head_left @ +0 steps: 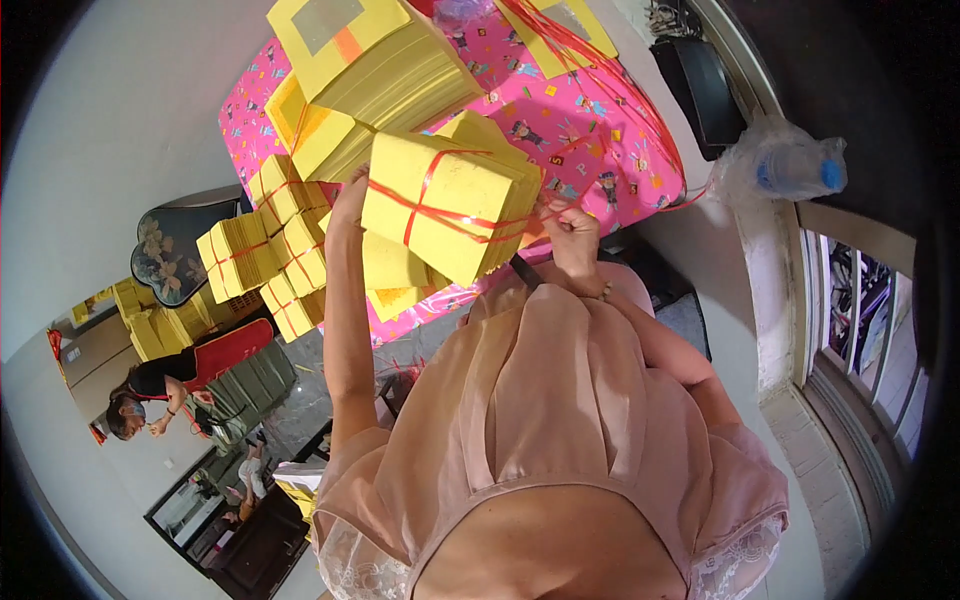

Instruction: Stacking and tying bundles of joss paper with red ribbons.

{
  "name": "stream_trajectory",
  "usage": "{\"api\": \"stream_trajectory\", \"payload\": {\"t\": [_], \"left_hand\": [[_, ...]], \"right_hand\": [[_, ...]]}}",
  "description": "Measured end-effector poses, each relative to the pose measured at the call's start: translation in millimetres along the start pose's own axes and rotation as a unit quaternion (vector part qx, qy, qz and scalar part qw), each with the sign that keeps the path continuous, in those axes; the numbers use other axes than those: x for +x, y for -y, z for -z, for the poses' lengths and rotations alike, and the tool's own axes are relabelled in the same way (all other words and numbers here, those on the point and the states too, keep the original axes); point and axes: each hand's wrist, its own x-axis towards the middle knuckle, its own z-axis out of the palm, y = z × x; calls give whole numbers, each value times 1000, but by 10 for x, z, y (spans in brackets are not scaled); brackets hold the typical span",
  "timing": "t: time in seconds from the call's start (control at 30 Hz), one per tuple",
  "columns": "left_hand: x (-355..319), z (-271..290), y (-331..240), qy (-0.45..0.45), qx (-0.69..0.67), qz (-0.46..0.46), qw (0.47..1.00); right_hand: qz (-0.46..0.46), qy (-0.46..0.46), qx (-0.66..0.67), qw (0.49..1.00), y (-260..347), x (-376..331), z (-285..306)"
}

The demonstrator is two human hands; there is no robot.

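A thick bundle of yellow paper [440, 205], tied crosswise with red plastic string [418, 212], is tilted up at the table's near side in front of me. My left hand [348, 205] grips its left side, with the fingers partly hidden. At the bundle's right edge, my right hand [574, 238] is closed, pinching the red string. More yellow paper [395, 262] lies under and behind the bundle. Just beyond stands a tall untied stack of yellow paper [390, 85].
The table has a pink patterned cover [525, 100]. Several tied yellow bundles [240, 255] are piled at its left. Long loose red strings [625, 85] hang over its right side. A bagged plastic bottle [800, 175] is at the right. Another person [150, 400] is at the far left.
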Motion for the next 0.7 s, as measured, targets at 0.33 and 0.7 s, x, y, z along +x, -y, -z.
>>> {"api": "stream_trajectory", "payload": {"t": [0.33, 0.7], "left_hand": [[-494, -69, 146, 96, -354, -62, 928], [-550, -293, 319, 16, -445, -165, 880]], "right_hand": [[109, 126, 98, 981, 1104, 584, -135], [246, 314, 30, 916, 1117, 1067, -289]]}}
